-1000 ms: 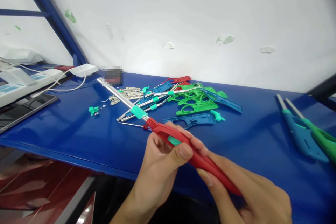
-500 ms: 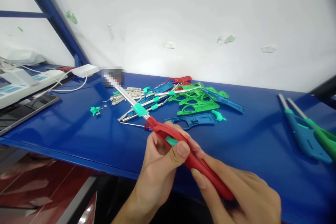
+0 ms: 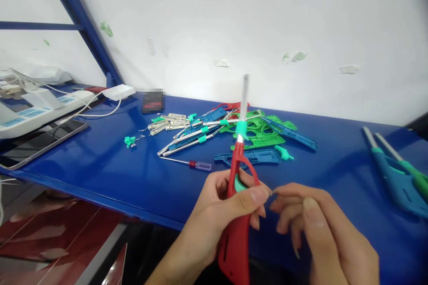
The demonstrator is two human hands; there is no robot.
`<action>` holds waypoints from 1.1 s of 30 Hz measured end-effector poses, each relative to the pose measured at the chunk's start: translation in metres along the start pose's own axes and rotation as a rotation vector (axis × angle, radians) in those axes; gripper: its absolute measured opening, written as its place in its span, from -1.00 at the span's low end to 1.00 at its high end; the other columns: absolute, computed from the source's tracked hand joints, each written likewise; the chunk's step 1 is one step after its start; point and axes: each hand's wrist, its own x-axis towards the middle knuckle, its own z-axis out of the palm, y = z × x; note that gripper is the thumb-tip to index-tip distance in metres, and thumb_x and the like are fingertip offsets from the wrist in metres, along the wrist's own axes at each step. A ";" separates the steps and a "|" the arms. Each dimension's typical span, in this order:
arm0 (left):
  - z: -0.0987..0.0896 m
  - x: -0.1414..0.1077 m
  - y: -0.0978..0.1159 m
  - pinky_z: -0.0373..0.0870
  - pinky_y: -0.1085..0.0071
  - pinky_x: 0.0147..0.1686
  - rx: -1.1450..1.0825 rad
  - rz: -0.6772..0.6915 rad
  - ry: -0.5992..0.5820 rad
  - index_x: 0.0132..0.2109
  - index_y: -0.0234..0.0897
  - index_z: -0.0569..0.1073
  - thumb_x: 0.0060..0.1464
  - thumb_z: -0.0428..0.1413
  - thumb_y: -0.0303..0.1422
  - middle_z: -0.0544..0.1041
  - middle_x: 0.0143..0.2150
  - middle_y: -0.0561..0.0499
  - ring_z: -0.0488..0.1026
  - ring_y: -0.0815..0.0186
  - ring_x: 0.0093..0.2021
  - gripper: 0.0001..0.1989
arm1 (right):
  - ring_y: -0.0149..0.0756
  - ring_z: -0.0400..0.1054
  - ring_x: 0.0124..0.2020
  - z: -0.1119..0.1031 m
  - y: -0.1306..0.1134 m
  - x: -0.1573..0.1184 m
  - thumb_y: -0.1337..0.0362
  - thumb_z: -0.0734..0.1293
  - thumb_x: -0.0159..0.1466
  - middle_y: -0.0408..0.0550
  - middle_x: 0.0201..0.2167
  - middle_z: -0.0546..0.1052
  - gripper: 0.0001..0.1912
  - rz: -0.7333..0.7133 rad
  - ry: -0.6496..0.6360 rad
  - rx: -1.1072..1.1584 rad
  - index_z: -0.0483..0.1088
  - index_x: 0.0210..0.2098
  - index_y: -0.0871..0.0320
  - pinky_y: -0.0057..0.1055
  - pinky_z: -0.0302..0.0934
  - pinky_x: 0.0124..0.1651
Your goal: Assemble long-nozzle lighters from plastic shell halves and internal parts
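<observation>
My left hand (image 3: 214,218) is wrapped round a red lighter (image 3: 236,236), which stands nearly upright with its metal tube pointing up and a green collar at the tube's base. Just right of it, my right hand (image 3: 331,231) is off the lighter, fingers curled but apart, with nothing seen between them. Behind the lighter lie green shell halves (image 3: 257,140), a blue shell half (image 3: 261,156), metal tubes with green collars (image 3: 187,142) and pale inner parts (image 3: 170,122). A screwdriver (image 3: 200,165) with a clear handle lies in front of the tubes.
The parts are on a blue table (image 3: 133,187) against a white wall. At the right lie a blue lighter (image 3: 397,182) and a green lighter (image 3: 421,180). To the left are a power strip (image 3: 50,111), cables and a phone (image 3: 40,144). Small green pieces (image 3: 129,141) sit left of the tubes.
The red lighter has turned from a leftward slant to nearly upright. My right hand has let go of its handle and moved right. The view has shifted slightly.
</observation>
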 end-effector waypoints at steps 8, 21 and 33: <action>-0.003 -0.018 0.010 0.07 0.57 -0.63 0.458 -0.285 -0.185 0.03 -0.21 0.45 0.26 0.25 -0.17 0.31 -0.58 0.24 0.17 0.47 -0.64 -0.70 | -0.38 0.41 -0.43 -0.022 0.022 0.021 -0.11 0.31 0.42 -0.08 -0.28 0.58 -0.54 0.229 -0.157 0.255 0.50 0.16 -0.01 -0.57 0.28 -0.53; -0.004 -0.021 0.016 0.32 0.49 -0.08 0.771 -0.220 -0.272 0.00 -0.11 0.56 0.29 0.24 -0.17 0.58 -0.07 0.17 0.42 0.33 -0.10 -0.78 | -0.36 0.49 -0.37 -0.030 0.008 0.025 0.01 0.47 0.33 -0.15 -0.35 0.59 -0.78 0.145 -0.291 0.190 0.58 -0.14 -0.04 -0.60 0.41 -0.34; 0.004 -0.019 0.021 0.18 0.47 -0.34 0.852 -0.252 -0.360 -0.23 -0.18 0.40 0.25 0.22 -0.27 0.39 -0.31 0.19 0.24 0.39 -0.33 -0.84 | -0.33 0.47 -0.40 -0.039 0.007 0.024 0.04 0.48 0.29 -0.14 -0.41 0.51 -0.79 0.176 -0.378 0.297 0.53 -0.35 0.01 -0.54 0.40 -0.38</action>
